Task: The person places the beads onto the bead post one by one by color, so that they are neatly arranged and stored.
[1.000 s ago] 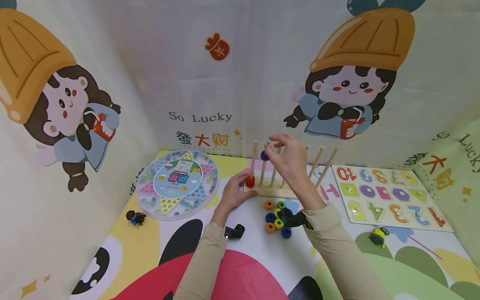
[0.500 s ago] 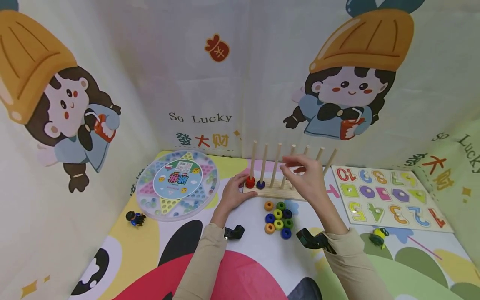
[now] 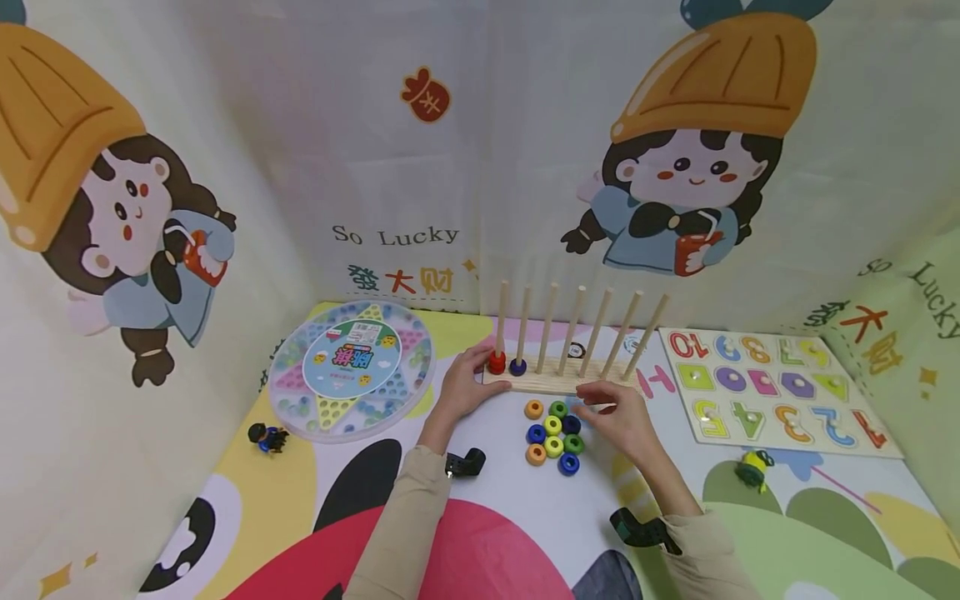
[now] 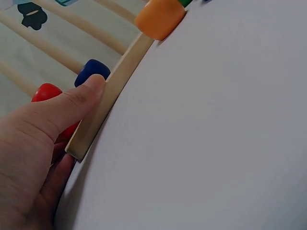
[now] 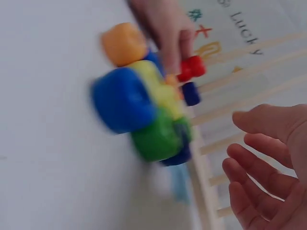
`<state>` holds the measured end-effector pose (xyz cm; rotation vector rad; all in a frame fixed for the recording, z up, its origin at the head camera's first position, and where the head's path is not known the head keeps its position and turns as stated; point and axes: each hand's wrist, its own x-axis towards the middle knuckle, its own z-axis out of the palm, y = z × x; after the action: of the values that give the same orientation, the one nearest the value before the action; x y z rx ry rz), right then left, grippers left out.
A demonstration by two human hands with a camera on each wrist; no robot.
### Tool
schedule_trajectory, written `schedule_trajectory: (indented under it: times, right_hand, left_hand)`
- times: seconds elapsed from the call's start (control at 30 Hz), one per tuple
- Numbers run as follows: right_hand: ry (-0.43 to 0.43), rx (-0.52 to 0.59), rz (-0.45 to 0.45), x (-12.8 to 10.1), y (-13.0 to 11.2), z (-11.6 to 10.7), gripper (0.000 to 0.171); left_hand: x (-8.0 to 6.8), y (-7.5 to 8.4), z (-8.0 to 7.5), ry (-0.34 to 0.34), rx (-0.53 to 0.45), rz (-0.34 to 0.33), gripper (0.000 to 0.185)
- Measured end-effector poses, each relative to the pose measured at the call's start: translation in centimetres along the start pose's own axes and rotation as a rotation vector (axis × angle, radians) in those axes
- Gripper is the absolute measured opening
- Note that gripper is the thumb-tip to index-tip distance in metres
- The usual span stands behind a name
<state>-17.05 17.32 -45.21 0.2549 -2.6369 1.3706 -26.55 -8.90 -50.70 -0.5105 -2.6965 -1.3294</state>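
A wooden rack (image 3: 555, 382) with several upright pegs stands on the mat. A red bead (image 3: 497, 362) sits at the foot of its first peg and a dark blue bead (image 3: 517, 367) at the foot of the second. My left hand (image 3: 480, 375) grips the rack's left end. In the left wrist view its thumb (image 4: 81, 98) presses on the rack's edge (image 4: 120, 81) beside the red bead (image 4: 45, 91). My right hand (image 3: 600, 406) hovers empty, fingers relaxed, at the right of a cluster of loose coloured beads (image 3: 553, 433). The same beads (image 5: 144, 105) show blurred in the right wrist view.
A round marble board (image 3: 352, 371) lies to the left and a number puzzle board (image 3: 772, 392) to the right. Small toy figures lie at the left (image 3: 266, 436) and the right (image 3: 752, 469). Printed fabric walls close in the back and sides.
My right hand let the dark blue bead go onto the second peg and the bead slid to the bottom. The hand then came down to the loose beads. My left hand stayed put.
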Motion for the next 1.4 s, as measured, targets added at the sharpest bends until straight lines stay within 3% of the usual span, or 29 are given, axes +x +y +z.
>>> schedule_trajectory:
  times: [0.3, 0.53, 0.87, 1.13, 1.4]
  right_hand:
    - [-0.056, 0.020, 0.062, -1.2, 1.7, 1.2, 0.027]
    - [-0.035, -0.014, 0.072, -1.4, 2.0, 0.9, 0.029]
    - [-0.074, -0.028, 0.096, -1.6, 2.2, 0.5, 0.027]
    - [-0.029, -0.021, 0.079, -1.2, 1.6, 0.2, 0.029]
    - [0.065, 0.001, -0.030, 0.6, -1.4, -1.0, 0.026]
  left_hand:
    - [0.1, 0.0, 0.2, 0.002, -0.010, -0.001, 0.071]
    - [0.3, 0.1, 0.4, -0.004, 0.008, 0.000, 0.072]
    - [0.3, 0.2, 0.5, -0.008, 0.005, -0.004, 0.072]
    - [0.1, 0.2, 0.3, -0.012, 0.001, -0.024, 0.072]
    - [0.0, 0.1, 0.0, -0.008, -0.012, -0.032, 0.072]
